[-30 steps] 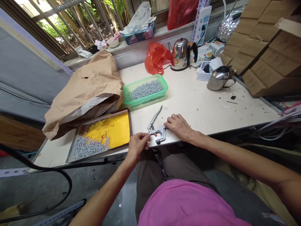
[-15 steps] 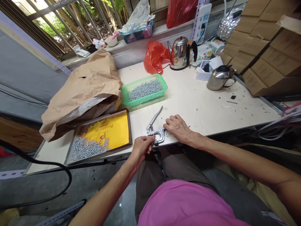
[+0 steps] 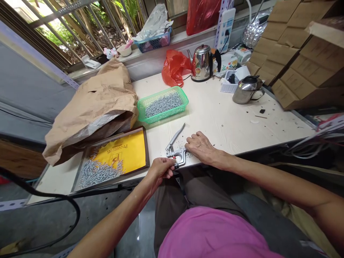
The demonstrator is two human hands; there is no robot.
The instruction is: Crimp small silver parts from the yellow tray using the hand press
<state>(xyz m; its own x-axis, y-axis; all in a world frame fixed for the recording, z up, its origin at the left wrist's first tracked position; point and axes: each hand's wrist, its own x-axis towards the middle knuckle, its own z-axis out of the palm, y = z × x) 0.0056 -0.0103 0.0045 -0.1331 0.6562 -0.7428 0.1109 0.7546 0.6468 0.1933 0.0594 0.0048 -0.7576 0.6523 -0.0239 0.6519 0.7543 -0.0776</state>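
Silver spring-loaded pliers (image 3: 182, 156), which look like snap-fastener pliers, lie at the table's front edge. One lever points up and away from me; a red bit and a black knob show at the jaw. My left hand (image 3: 162, 168) is closed in a pinch at the jaw, beside the black knob; whatever its fingertips hold is too small to make out. My right hand (image 3: 200, 146) is closed over the right end of the pliers, its fingers curled. That end is hidden under the hand.
Left of the pliers lies a shallow tray (image 3: 146, 147) with small metal pins or screws and a yellow sheet. Behind stands a green basket (image 3: 163, 117) of similar pieces. A brown paper bag (image 3: 94, 104), a kettle (image 3: 201, 64), a steel pot (image 3: 244, 93) and cardboard boxes (image 3: 292, 79) surround them.
My left fingertips have shifted slightly down along the jaw toward the black knob. My right hand stays on the pliers. The whole view has shifted a little.
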